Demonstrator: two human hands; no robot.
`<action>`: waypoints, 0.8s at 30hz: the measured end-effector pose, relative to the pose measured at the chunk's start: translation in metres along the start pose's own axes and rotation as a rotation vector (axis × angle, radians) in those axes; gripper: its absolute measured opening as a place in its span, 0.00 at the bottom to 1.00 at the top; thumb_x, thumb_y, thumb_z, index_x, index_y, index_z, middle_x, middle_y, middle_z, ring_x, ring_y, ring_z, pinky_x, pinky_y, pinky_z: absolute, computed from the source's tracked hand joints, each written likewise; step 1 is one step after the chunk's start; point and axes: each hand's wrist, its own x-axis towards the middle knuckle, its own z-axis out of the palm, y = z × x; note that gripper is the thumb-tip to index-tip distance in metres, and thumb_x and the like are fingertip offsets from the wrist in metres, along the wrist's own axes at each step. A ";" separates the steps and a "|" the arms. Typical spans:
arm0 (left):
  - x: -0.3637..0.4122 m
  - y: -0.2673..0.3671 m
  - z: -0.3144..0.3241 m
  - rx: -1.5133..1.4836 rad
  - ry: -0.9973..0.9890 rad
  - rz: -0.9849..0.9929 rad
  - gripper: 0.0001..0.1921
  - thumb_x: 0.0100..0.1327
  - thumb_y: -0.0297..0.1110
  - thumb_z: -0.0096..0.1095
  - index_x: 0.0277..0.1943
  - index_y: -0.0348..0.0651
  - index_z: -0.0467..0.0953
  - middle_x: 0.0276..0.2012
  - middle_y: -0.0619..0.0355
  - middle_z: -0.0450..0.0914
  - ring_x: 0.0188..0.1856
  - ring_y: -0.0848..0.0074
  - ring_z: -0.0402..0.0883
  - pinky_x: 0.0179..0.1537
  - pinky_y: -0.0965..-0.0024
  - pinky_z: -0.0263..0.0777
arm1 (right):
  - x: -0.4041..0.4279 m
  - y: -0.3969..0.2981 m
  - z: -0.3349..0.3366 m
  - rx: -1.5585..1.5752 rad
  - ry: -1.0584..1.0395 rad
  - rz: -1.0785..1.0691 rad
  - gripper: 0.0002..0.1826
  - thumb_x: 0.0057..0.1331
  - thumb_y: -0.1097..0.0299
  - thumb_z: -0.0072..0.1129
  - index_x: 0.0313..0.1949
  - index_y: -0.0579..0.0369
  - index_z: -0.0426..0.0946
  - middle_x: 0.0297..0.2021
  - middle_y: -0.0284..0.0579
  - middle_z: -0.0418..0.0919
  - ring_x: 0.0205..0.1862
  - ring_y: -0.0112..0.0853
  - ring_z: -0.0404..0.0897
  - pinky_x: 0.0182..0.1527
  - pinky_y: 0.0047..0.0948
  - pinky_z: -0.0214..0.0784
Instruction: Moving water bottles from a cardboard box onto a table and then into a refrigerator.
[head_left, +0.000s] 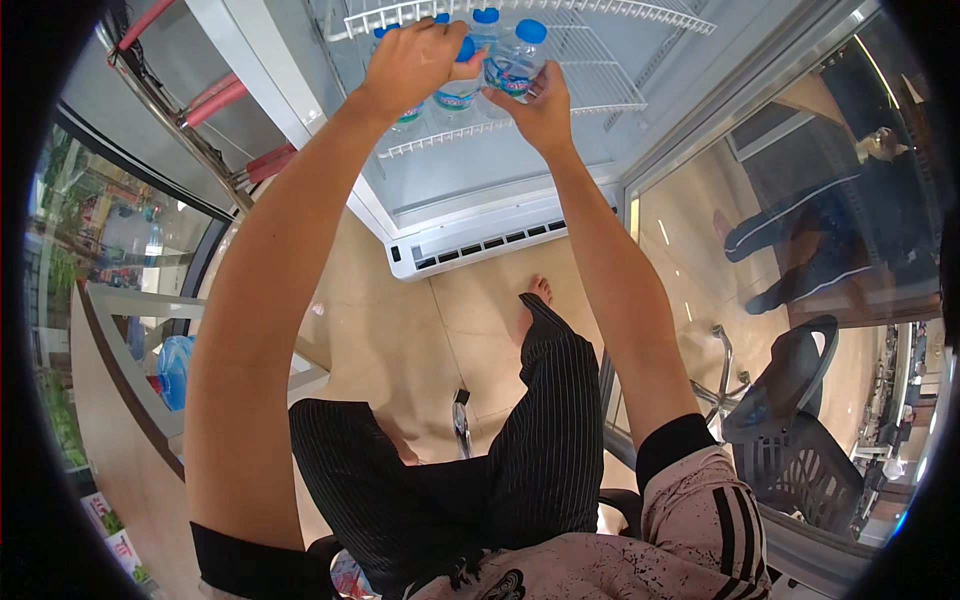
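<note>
My left hand (416, 64) reaches into a white display fridge (465, 180), its fingers curled about the blue-capped top of a clear plastic water bottle (455, 99). Just to the right, my right hand (545, 112) grips a second water bottle (514, 64) low on its body, thumb on one side and fingers on the other. This bottle leans slightly and has a blue cap and a printed label. Behind the two stands another capped bottle (486, 28). One more bottle (411, 114) is partly hidden by my left hand. The bottles are at a white wire shelf (517, 120).
An upper wire rack (525, 9) crosses above the bottles. The glass fridge door (750, 187) stands open on the right, with an office chair (787, 427) seen through or reflected in it. At left are a metal frame with red padding (214, 101) and a large blue water jug (174, 373).
</note>
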 end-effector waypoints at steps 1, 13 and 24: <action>-0.006 -0.001 0.004 -0.004 -0.014 -0.013 0.15 0.50 0.45 0.64 0.28 0.41 0.71 0.18 0.54 0.74 0.22 0.64 0.76 0.22 0.65 0.71 | -0.001 0.002 0.002 0.001 0.000 0.004 0.33 0.41 0.66 0.75 0.40 0.63 0.61 0.36 0.49 0.75 0.38 0.30 0.76 0.38 0.28 0.69; -0.010 -0.008 -0.004 -0.080 -0.230 -0.234 0.20 0.51 0.51 0.62 0.36 0.42 0.76 0.24 0.48 0.78 0.26 0.60 0.79 0.26 0.63 0.73 | -0.015 0.013 0.014 -0.188 -0.001 0.048 0.36 0.40 0.61 0.75 0.46 0.64 0.66 0.39 0.49 0.73 0.41 0.35 0.74 0.43 0.32 0.68; -0.055 0.045 -0.043 -0.107 0.023 -0.387 0.39 0.49 0.48 0.66 0.58 0.29 0.59 0.55 0.37 0.65 0.61 0.50 0.60 0.61 0.55 0.55 | -0.138 -0.060 -0.005 -0.073 0.347 0.219 0.37 0.49 0.67 0.70 0.55 0.65 0.60 0.44 0.50 0.68 0.47 0.35 0.70 0.53 0.33 0.65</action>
